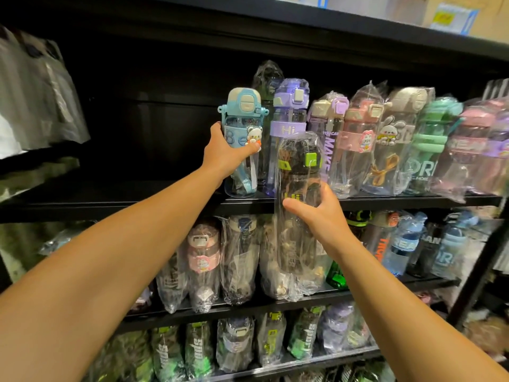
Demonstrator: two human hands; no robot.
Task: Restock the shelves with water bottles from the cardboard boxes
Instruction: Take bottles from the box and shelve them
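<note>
Our left hand [224, 153] grips the blue-capped clear plastic bottle [242, 142] to steady it on the black metal shelf [110, 205], while our right hand [316, 216] wraps the bagged dark green-buttoned bottle [298, 172], raised for shelving.

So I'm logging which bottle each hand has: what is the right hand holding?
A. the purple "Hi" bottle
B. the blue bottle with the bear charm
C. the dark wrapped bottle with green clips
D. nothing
C: the right hand grips the dark wrapped bottle with green clips in front of the shelf edge, while the left hand holds the blue bear-charm bottle.
</note>
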